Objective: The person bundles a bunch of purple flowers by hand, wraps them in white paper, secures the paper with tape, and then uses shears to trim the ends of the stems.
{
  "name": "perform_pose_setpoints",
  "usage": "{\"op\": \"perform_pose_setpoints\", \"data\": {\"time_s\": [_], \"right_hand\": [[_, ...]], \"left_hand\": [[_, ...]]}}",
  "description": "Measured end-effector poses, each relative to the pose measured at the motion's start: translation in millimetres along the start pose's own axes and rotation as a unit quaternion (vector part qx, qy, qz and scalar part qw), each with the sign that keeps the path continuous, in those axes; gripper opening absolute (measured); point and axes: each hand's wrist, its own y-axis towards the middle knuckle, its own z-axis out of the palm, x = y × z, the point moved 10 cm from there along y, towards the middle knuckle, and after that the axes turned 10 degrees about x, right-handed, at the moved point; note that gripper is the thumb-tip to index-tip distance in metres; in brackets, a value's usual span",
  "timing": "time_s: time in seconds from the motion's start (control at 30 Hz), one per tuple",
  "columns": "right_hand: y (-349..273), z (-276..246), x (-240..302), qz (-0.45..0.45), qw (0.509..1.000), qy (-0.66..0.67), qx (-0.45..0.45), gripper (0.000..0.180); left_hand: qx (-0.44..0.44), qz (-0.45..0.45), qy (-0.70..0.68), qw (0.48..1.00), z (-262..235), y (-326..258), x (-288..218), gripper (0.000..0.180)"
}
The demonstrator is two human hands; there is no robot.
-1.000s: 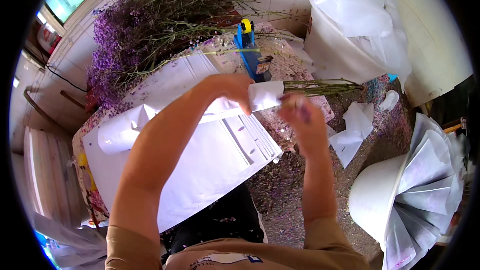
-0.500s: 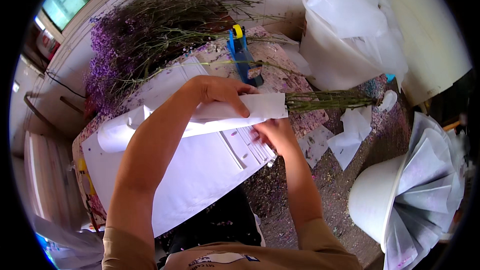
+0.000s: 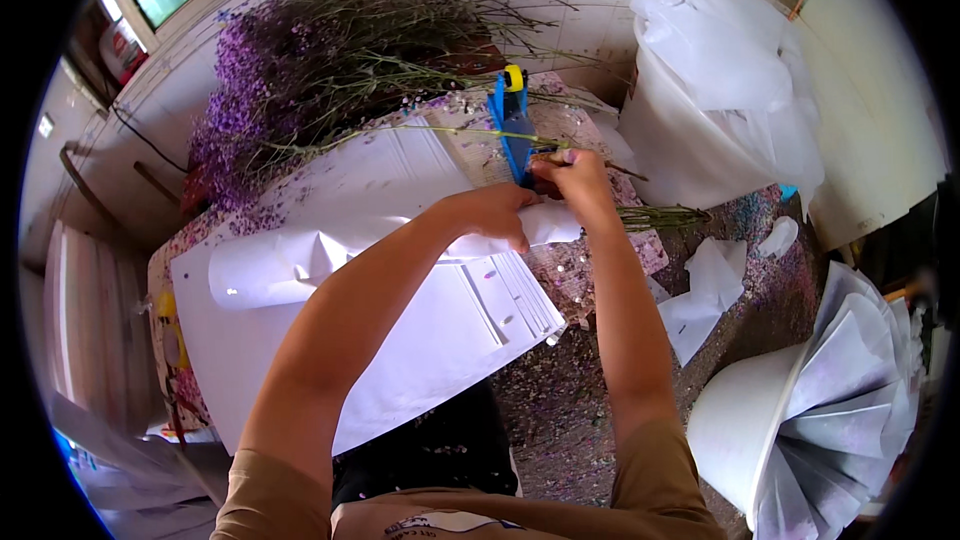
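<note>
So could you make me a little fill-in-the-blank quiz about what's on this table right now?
1. The left hand presses on a rolled wrap of ____ paper.
2. The right hand reaches to a ____ tape dispenser.
3. The heap of flowers behind the paper is ____.
4. Green ____ stick out of the roll's right end.

Missing words: white; blue; purple; stems

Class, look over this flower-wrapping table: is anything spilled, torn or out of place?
Yes: purple petal litter is strewn over the table, and torn white paper scraps lie loose right of the right hand.
</note>
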Motion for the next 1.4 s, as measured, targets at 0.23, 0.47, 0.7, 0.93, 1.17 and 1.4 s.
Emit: {"op": "perform_pose_setpoints", "data": {"time_s": [0.23,0.47,0.7,0.93,1.17,1.4], "right_hand": [[10,3,4,0.008,0.988,-0.145,-0.042,0.015],[-22,-15,-8,0.067,0.837,-0.536,-0.090,0.032],[-162,13,88,-0.215,0.861,-0.460,-0.029,0.041],[-185,54,15,-0.009,0.757,-0.610,0.235,0.050],[-217,90,-7,0.141,0.666,-0.638,0.361,0.045],[-236,91,-17,0.108,0.742,-0.544,0.377,0.091]], "left_hand": [[-0.039,0.002,0.004,0.999,-5,-12,4,0.066],[-0.048,-0.044,0.107,0.992,34,-24,-17,0.060],[-0.171,-0.056,0.170,0.969,33,-67,-53,0.071],[-0.198,0.021,0.257,0.946,99,-106,-91,0.113],[-0.347,0.098,0.338,0.869,142,-182,-110,0.104],[-0.393,0.162,0.205,0.882,181,-302,-72,0.066]]}}
